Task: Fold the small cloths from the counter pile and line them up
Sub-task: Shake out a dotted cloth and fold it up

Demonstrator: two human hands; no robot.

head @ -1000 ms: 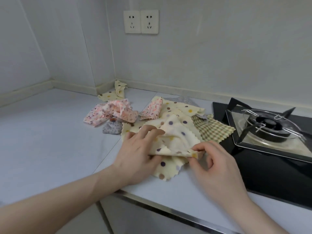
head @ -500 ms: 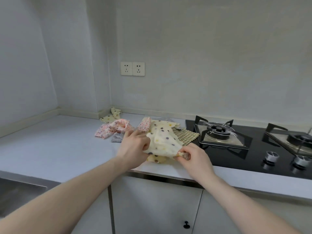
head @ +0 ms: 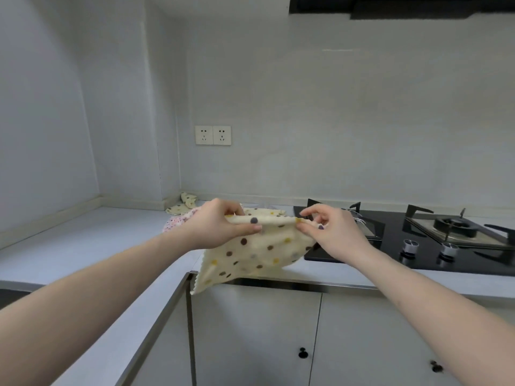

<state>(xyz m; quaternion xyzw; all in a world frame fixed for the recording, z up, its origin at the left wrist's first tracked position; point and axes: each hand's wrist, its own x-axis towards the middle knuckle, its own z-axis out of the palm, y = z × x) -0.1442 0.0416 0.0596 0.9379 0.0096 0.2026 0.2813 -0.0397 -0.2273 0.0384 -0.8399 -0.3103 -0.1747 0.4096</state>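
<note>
Cream dotted cloth (head: 250, 254) pinched by both hands.

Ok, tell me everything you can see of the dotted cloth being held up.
The dotted cloth is cream fabric with brown, purple and yellow spots and a zigzag-cut edge. It hangs above the counter's front edge, top edge stretched level, one corner drooping lower left. The left hand and right hand each pinch its top edge.

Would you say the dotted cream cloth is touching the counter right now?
Cannot tell. In the head view both hands hold the dotted cream cloth up, but its hanging part overlaps the counter edge, hiding any gap.
</note>
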